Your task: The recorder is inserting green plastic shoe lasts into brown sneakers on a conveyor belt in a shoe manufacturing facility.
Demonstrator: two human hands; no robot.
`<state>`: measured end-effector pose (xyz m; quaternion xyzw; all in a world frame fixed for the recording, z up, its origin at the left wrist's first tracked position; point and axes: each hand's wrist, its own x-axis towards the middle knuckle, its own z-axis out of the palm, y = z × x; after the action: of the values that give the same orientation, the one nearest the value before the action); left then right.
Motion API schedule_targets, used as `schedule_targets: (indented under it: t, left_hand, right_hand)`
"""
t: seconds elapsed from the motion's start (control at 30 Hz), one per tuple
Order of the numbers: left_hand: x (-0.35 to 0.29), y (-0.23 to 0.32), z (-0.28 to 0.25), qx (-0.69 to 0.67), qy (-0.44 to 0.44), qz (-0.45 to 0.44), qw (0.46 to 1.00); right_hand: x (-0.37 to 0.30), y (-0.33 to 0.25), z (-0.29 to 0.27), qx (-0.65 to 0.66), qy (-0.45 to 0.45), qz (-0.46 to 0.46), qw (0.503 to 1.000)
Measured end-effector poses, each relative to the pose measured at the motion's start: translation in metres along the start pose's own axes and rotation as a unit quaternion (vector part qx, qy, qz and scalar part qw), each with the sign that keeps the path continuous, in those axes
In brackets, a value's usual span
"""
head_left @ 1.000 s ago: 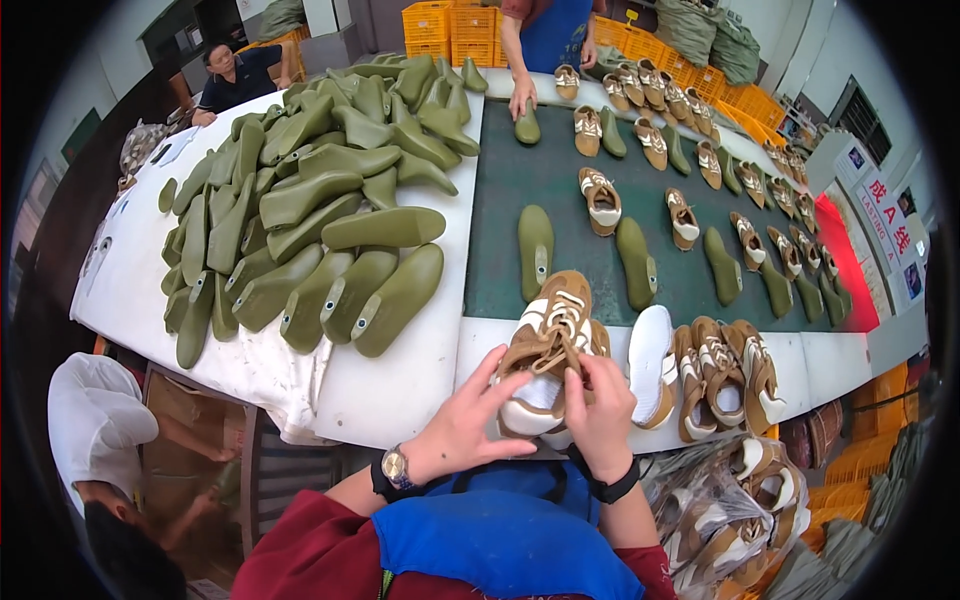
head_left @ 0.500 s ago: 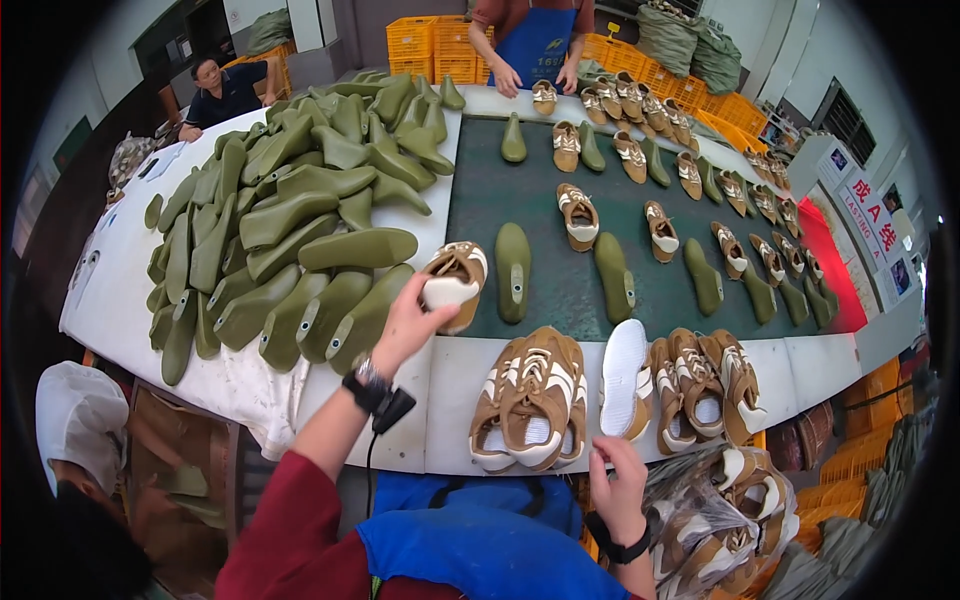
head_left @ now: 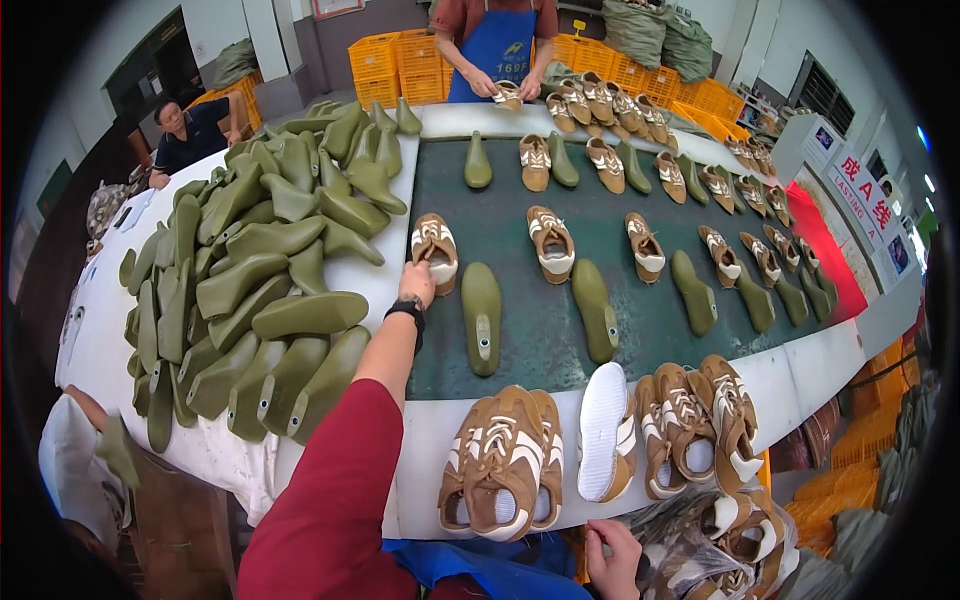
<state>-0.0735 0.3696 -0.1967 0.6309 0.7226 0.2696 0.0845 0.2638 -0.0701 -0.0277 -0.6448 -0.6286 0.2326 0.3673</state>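
My left hand (head_left: 420, 283) reaches forward over the left edge of the dark green work surface (head_left: 520, 350). Its fingers grip the heel of a brown sneaker (head_left: 433, 238) with white stripes, toe pointing away. Just right of that sneaker lies an olive-green shoe last (head_left: 481, 318). My right hand (head_left: 612, 560) hangs low by the table's near edge, fingers curled, with nothing visible in it. Closest to it are a sneaker on its side showing a white sole (head_left: 603, 440) and a cluster of brown sneakers (head_left: 505, 460) on the white border.
A large heap of green lasts (head_left: 270, 270) covers the white left side. Rows of sneakers and lasts (head_left: 695, 290) run rightward. Across the table a person in a blue apron (head_left: 495, 50) holds a sneaker. A plastic bag of sneakers (head_left: 735, 545) is at lower right. Orange crates (head_left: 375, 70) stand behind.
My left hand has carried the sneaker forward onto the green surface, beside the last. My right hand has dropped lower. The person opposite has picked up a sneaker in both hands.
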Motion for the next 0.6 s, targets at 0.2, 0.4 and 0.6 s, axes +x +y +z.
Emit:
schedule_targets:
  t: [0.2,0.4,0.6]
  left_hand:
    - [0.009,0.01,-0.039,-0.098,-0.023,0.076,0.992]
    - [-0.104,0.021,-0.172,-0.008,-0.136,0.243,0.96]
    - [-0.236,-0.07,-0.237,0.13,-0.059,0.116,0.983]
  right_hand:
    - [0.011,0.0,0.007,0.014,-0.013,-0.012,1.0]
    - [0.009,0.008,0.021,0.022,-0.025,-0.072,0.997]
    - [0.013,-0.024,0.037,0.046,-0.061,-0.133,0.988]
